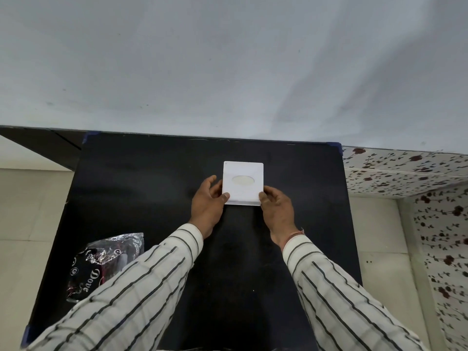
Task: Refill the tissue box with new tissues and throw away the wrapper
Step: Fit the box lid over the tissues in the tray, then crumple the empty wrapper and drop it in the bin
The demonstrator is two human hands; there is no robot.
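The black table [177, 188] is filling most of the scene, and everything else is sitting relative to it. The white box [243, 183] is resting toward the table's far middle, oval slot facing up and showing pale tissue inside, so the refill is looking done, or close to it. The crumpled wrapper [101, 264] is lying at the table's near left corner, so throwing it away is not yet done. The left hand [206, 206] and the right hand [277, 210] are gripping the box's near corners, thumbs on top, fingers curled round the sides.
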